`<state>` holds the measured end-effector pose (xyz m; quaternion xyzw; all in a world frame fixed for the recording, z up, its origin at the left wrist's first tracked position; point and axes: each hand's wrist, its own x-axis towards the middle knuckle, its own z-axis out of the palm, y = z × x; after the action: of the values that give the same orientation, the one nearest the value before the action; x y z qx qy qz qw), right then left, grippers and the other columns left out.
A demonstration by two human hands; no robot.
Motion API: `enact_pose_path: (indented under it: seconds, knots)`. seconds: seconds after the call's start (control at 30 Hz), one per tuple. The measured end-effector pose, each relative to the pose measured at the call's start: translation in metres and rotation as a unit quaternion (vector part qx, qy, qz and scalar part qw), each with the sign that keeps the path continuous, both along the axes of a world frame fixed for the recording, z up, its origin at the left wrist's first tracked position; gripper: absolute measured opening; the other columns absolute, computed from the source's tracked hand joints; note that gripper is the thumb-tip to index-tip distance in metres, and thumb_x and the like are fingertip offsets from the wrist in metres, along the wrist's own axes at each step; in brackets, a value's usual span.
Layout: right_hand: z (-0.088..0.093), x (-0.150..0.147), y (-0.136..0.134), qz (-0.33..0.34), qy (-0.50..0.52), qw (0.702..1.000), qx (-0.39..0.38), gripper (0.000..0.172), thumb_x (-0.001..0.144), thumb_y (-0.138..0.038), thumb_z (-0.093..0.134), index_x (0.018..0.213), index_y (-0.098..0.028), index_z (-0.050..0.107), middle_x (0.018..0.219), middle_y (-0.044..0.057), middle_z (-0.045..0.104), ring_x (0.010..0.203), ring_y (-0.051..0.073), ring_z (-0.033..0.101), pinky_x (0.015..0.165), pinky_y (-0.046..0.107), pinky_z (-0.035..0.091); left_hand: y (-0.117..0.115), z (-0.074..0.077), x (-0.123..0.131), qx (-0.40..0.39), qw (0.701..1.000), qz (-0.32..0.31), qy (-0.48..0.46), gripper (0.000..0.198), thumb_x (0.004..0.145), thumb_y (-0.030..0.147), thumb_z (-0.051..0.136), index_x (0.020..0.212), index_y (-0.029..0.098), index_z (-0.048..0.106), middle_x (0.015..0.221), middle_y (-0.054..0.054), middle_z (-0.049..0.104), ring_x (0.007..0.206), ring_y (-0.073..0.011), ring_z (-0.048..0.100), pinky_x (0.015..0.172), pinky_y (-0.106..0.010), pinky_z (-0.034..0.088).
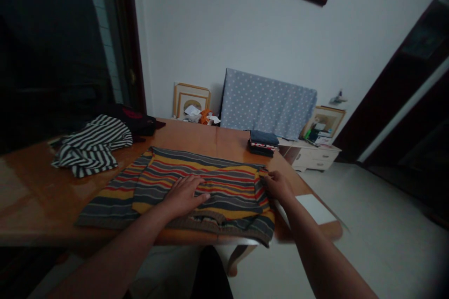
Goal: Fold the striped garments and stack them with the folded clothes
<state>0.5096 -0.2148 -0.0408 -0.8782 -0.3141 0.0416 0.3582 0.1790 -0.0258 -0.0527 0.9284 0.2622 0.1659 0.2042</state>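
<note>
Left grip [184, 196]: spread flat, pressing the striped sweater [224, 180].
Right grip [277, 186]: at its edge; cannot tell if pinching.

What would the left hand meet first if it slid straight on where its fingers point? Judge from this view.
Probably the right hand, reached across the striped knit garment under the left hand, though depth is hard to judge.

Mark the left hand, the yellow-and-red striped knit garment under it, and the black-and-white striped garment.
Left hand [185, 195]: head view, on the back of the hand.
Yellow-and-red striped knit garment [231, 185]: head view, on its folded middle.
Black-and-white striped garment [91, 145]: head view, on the middle of the heap.
</note>
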Motion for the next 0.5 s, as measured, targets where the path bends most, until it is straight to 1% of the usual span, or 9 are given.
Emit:
enact_pose_path:
  seconds: [0.07, 0.13, 0.17, 0.27, 0.33, 0.4, 0.43, 0.5]
  knots:
    - [-0.003, -0.011, -0.01, 0.012, -0.013, 1.0, -0.006, 0.046, 0.087, -0.048, 0.055, 0.118, -0.017, 0.068, 0.099, 0.011, 0.076, 0.083, 0.022, 0.071, 0.071, 0.029, 0.051, 0.012, 0.003, -0.004, -0.014, 0.999, -0.018, -0.024, 0.052, 0.09, 0.056, 0.054, 0.13, 0.023, 0.061, 0.138, -0.01, 0.059, 0.128, -0.0286, 0.053, 0.106, -0.041, 0.041]
    - [-0.006, -0.02, -0.016, 0.037, -0.035, 0.999, -0.016, 0.048, 0.088, -0.051, 0.053, 0.121, -0.019, 0.067, 0.106, 0.012, 0.075, 0.092, 0.025, 0.071, 0.077, 0.033, 0.052, 0.03, 0.008, -0.009, 0.006, 0.999, -0.018, -0.04, 0.047, 0.093, 0.05, 0.052, 0.128, 0.021, 0.061, 0.131, -0.011, 0.062, 0.121, -0.0261, 0.058, 0.102, -0.037, 0.044]
    - [-0.008, -0.024, -0.017, 0.053, -0.048, 0.997, -0.019, 0.05, 0.088, -0.052, 0.053, 0.124, -0.02, 0.065, 0.109, 0.012, 0.074, 0.097, 0.027, 0.07, 0.081, 0.035, 0.053, 0.04, 0.012, -0.013, 0.031, 0.999, -0.004, -0.036, 0.044, 0.093, 0.048, 0.051, 0.126, 0.02, 0.062, 0.128, -0.011, 0.063, 0.119, -0.026, 0.058, 0.101, -0.037, 0.044]
    - [-0.01, -0.035, -0.017, 0.093, -0.07, 0.993, -0.024, 0.056, 0.089, -0.057, 0.051, 0.133, -0.022, 0.059, 0.122, 0.013, 0.069, 0.104, 0.029, 0.068, 0.088, 0.039, 0.052, 0.075, 0.02, -0.025, 0.101, 0.992, 0.074, 0.007, 0.038, 0.096, 0.041, 0.046, 0.121, 0.019, 0.065, 0.123, -0.013, 0.066, 0.12, -0.0266, 0.057, 0.105, -0.039, 0.04]
    - [-0.01, -0.043, -0.013, 0.119, -0.076, 0.989, -0.037, 0.06, 0.09, -0.059, 0.048, 0.138, -0.023, 0.055, 0.132, 0.014, 0.064, 0.105, 0.029, 0.068, 0.092, 0.042, 0.051, 0.096, 0.022, -0.032, 0.126, 0.984, 0.115, 0.049, 0.041, 0.097, 0.041, 0.043, 0.126, 0.02, 0.063, 0.133, -0.013, 0.062, 0.13, -0.0289, 0.051, 0.111, -0.045, 0.034]
    - [-0.012, -0.051, -0.009, 0.14, -0.088, 0.985, -0.057, 0.064, 0.092, -0.061, 0.045, 0.142, -0.022, 0.05, 0.14, 0.015, 0.058, 0.113, 0.03, 0.065, 0.099, 0.044, 0.048, 0.112, 0.019, -0.038, 0.122, 0.979, 0.134, 0.098, 0.049, 0.098, 0.048, 0.039, 0.135, 0.023, 0.059, 0.149, -0.011, 0.052, 0.141, -0.0332, 0.039, 0.116, -0.053, 0.024]
    - [-0.014, -0.054, -0.007, 0.148, -0.096, 0.982, -0.069, 0.066, 0.092, -0.061, 0.045, 0.145, -0.021, 0.048, 0.145, 0.015, 0.054, 0.121, 0.031, 0.061, 0.104, 0.046, 0.045, 0.118, 0.015, -0.041, 0.109, 0.976, 0.141, 0.122, 0.054, 0.098, 0.053, 0.037, 0.14, 0.025, 0.056, 0.155, -0.009, 0.045, 0.145, -0.0354, 0.033, 0.117, -0.058, 0.02]
    - [-0.019, -0.059, -0.002, 0.161, -0.107, 0.976, -0.1, 0.069, 0.092, -0.059, 0.046, 0.148, -0.02, 0.045, 0.153, 0.016, 0.045, 0.136, 0.033, 0.049, 0.112, 0.048, 0.038, 0.127, 0.008, -0.045, 0.073, 0.973, 0.155, 0.157, 0.066, 0.096, 0.064, 0.031, 0.148, 0.028, 0.047, 0.162, -0.008, 0.033, 0.149, -0.0381, 0.023, 0.116, -0.065, 0.014]
